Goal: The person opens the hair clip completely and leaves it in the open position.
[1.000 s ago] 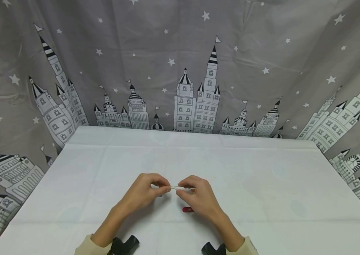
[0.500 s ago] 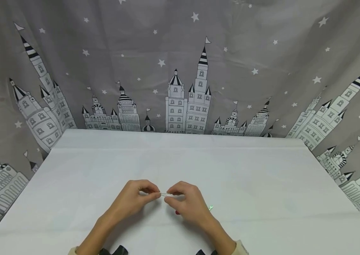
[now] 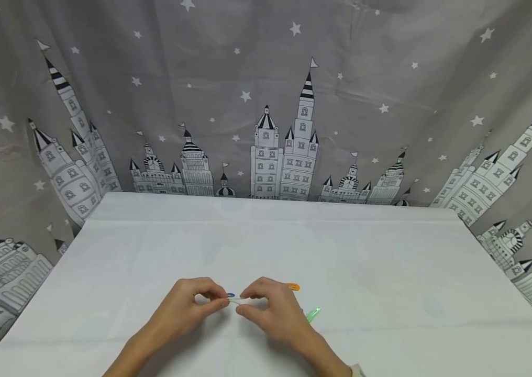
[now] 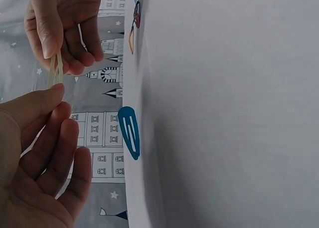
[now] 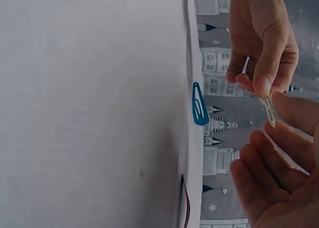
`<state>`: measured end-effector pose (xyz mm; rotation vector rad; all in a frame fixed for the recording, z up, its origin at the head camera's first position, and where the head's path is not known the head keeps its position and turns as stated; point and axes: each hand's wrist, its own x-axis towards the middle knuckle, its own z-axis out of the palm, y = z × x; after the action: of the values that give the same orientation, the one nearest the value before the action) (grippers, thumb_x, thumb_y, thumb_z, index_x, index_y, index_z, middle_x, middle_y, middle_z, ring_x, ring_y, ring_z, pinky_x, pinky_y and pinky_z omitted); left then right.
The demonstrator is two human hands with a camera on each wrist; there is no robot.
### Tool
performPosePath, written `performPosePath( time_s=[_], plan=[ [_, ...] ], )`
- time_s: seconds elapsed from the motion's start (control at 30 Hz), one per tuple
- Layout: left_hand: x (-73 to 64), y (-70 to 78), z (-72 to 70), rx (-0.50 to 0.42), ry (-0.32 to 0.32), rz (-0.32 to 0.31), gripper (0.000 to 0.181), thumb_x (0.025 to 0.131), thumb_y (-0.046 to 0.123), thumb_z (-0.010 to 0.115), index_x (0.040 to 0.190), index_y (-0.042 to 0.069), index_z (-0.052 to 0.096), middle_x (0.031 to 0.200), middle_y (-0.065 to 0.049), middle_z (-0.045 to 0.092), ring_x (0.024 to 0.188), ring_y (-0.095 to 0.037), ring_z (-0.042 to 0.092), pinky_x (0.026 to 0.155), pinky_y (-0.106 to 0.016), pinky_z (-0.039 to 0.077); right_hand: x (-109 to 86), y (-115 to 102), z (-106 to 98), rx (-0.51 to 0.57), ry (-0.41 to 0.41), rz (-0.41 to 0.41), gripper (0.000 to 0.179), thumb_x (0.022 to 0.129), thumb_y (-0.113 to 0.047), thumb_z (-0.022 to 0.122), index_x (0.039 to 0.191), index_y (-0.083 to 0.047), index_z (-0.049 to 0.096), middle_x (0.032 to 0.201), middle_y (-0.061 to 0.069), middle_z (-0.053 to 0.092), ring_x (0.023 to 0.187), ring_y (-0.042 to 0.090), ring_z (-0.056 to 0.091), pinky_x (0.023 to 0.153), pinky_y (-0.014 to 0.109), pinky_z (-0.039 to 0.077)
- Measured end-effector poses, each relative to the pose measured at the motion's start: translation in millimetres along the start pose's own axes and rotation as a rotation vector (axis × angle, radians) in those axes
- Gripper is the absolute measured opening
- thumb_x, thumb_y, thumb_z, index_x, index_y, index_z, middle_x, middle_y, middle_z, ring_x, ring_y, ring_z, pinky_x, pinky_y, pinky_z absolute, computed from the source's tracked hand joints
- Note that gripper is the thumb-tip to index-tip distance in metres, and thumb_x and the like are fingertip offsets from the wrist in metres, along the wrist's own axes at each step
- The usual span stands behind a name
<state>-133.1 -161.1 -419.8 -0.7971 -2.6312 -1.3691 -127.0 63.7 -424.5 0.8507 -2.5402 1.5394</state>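
Between both hands, held above the white table, is a pale cream snap hair clip (image 5: 270,115), its two thin strips spread a little apart. My left hand (image 3: 181,311) pinches one end of it between thumb and index finger. At the other end, the thumb and index fingertip of my right hand (image 3: 275,311) hold the clip; the other fingers are loosely bent, as the right wrist view shows. A blue snap clip (image 4: 123,119) lies on the table just beyond the fingertips, partly hidden in the head view.
Past the right hand lie an orange clip (image 3: 294,286) and a green clip (image 3: 313,314). A red clip (image 4: 136,16) shows in the left wrist view. Behind the white table (image 3: 388,251) hangs a grey curtain (image 3: 190,31) printed with castles and stars.
Both hands have come lower and left in the head view, still holding the cream clip. Blue, orange and green clips show more now; the red one is hidden behind the right hand there.
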Motion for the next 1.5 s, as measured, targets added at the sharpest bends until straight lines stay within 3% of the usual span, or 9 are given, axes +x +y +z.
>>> performPosePath(
  time_s=[0.2, 0.57, 0.9, 1.2, 1.5],
  plan=[
    [-8.9, 1.5, -1.3, -0.008, 0.002, 0.031, 0.01, 0.087, 0.015, 0.077, 0.085, 0.024, 0.073, 0.082, 0.019, 0.066, 0.075, -0.004, 0.061, 0.066, -0.03, 0.053, -2.7, -4, 0, -0.032, -0.052, -0.028, 0.013, 0.087, -0.017, 0.077, 0.095, -0.006, 0.075, 0.095, -0.001, 0.07, 0.094, 0.011, 0.063, 0.083, 0.031, 0.052],
    [-23.3, 2.1, -1.7, 0.036, -0.001, 0.035, 0.01, 0.087, 0.017, 0.077, 0.085, 0.026, 0.072, 0.083, 0.021, 0.065, 0.075, -0.001, 0.061, 0.066, -0.028, 0.051, -4.6, -7, 7, -0.141, -0.149, -0.088, 0.015, 0.086, -0.018, 0.078, 0.096, -0.007, 0.075, 0.092, -0.004, 0.067, 0.089, 0.007, 0.06, 0.079, 0.019, 0.048],
    [-27.6, 1.8, -0.7, 0.121, 0.016, -0.067, 0.015, 0.083, 0.01, 0.079, 0.081, 0.024, 0.071, 0.076, 0.021, 0.062, 0.07, 0.001, 0.057, 0.062, -0.024, 0.049, 1.3, -4, 16, -0.283, -0.162, -0.054, 0.012, 0.087, -0.022, 0.076, 0.095, -0.013, 0.075, 0.089, -0.009, 0.06, 0.086, 0.003, 0.052, 0.076, 0.016, 0.044],
    [-22.8, -1.9, -3.6, 0.135, -0.048, -0.181, 0.005, 0.084, 0.015, 0.079, 0.084, 0.016, 0.074, 0.075, 0.016, 0.063, 0.065, 0.0, 0.054, 0.059, -0.023, 0.048, 4.2, 5, 26, -0.26, -0.143, -0.013, 0.013, 0.085, -0.02, 0.078, 0.094, -0.012, 0.075, 0.089, -0.01, 0.059, 0.086, 0.002, 0.052, 0.077, 0.018, 0.045],
    [-21.6, -9.2, -3.6, 0.124, -0.078, -0.192, 0.005, 0.085, 0.015, 0.079, 0.085, 0.014, 0.074, 0.074, 0.016, 0.063, 0.065, 0.001, 0.054, 0.061, -0.023, 0.047, 5.2, 10, 31, -0.251, -0.135, 0.018, 0.013, 0.084, -0.019, 0.079, 0.094, -0.011, 0.076, 0.088, -0.011, 0.058, 0.086, 0.002, 0.052, 0.077, 0.018, 0.044]
  ],
)
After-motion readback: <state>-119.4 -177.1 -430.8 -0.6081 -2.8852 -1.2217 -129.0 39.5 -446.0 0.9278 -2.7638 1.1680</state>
